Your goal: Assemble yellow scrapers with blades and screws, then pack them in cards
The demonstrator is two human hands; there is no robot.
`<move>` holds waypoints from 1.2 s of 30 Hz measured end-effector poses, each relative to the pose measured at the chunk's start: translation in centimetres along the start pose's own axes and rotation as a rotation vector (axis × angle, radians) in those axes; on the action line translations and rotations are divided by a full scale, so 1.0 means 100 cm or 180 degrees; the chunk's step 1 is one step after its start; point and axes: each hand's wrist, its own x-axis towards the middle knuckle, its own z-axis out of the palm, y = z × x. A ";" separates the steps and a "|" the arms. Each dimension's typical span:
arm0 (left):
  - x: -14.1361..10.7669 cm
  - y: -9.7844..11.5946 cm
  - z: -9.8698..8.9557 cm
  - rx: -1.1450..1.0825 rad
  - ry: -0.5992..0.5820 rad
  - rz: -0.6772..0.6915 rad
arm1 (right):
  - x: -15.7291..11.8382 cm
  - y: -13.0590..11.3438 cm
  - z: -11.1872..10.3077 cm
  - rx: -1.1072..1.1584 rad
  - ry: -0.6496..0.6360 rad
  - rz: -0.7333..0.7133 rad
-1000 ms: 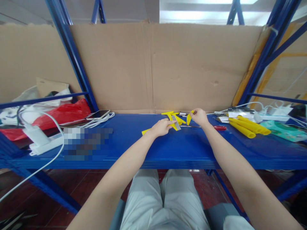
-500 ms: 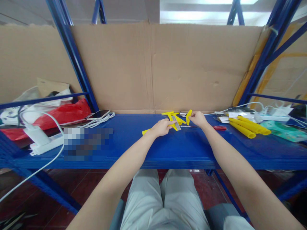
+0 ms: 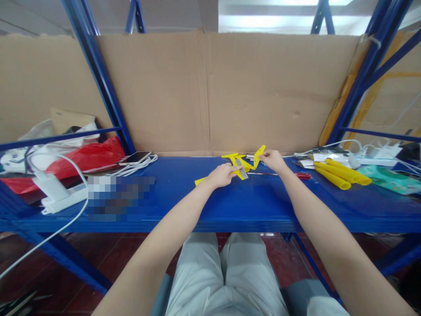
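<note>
A small, flat yellow piece (image 3: pixel 259 156) is just right of the centre of the frame, pinched in the fingertips of the right hand (image 3: pixel 272 159). Its long axis runs aslant, one end pointing to the upper right and the other to the lower left; the fingers cover part of its right edge.

Just to the left, the left hand (image 3: pixel 223 175) is closed around a yellow tool with a grey blade (image 3: pixel 242 169). The blade slants down to the right. The hand and wrist hide most of the yellow handle, and a yellow end shows left of the wrist. The two hands are near each other but apart.

Behind the left hand, more yellow pieces (image 3: pixel 230 156) lie in an overlapping cluster, their outlines hard to separate. A red handle (image 3: pixel 302 176) shows right of the right forearm, which crosses in front of it; a thin metal shaft (image 3: pixel 259 174) shows on the other side.

Yellow tubes (image 3: pixel 342 174) lie at the right of the blue tabletop (image 3: pixel 177 193). At the left, a pixelated patch blots out whatever lies near a white power strip (image 3: pixel 64 198). The bottom edge cuts off both forearms.
</note>
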 end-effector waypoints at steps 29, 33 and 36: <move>-0.001 0.002 0.002 -0.0704 0.0144 -0.0329 | -0.027 -0.044 0.013 0.2065 -0.1113 0.0390; -0.001 0.002 0.002 -0.0810 0.0179 -0.0300 | -0.031 -0.048 0.012 0.1944 -0.1111 0.0395; -0.001 0.001 0.003 -0.0862 0.0202 -0.0311 | -0.033 -0.051 0.011 0.1922 -0.1118 0.0391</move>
